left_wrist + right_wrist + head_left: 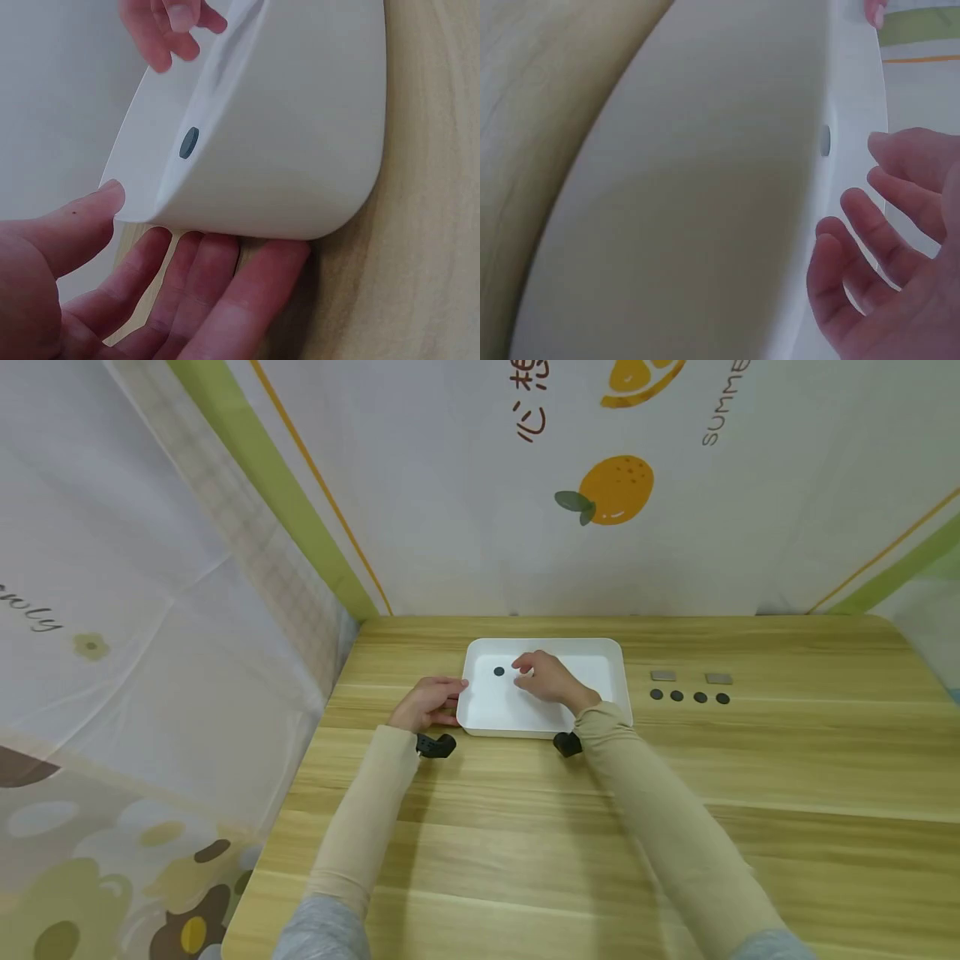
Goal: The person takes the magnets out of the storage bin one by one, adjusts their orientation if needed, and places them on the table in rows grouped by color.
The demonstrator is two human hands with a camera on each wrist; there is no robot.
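A shallow white tray [495, 714] lies on the wooden table. My left hand [427, 702] holds its left end, the thumb at the rim and the fingers against the outer wall, as the left wrist view shows. One small dark disc [498, 671] rests on the tray's floor, towards the far left. Over the tray, just right of that disc, hovers my right hand [547, 678]. Its fingers are loosely bent and apart, and nothing shows between them in the right wrist view; the disc [825, 140] lies beyond the fingertips there.
Right of the tray, two small grey rectangular plates [663, 676] lie on the table [495, 843]. Several dark discs [677, 696] form a row in front of them. A printed curtain [465, 527] hangs behind the table's far edge, and another stretch hangs at the left.
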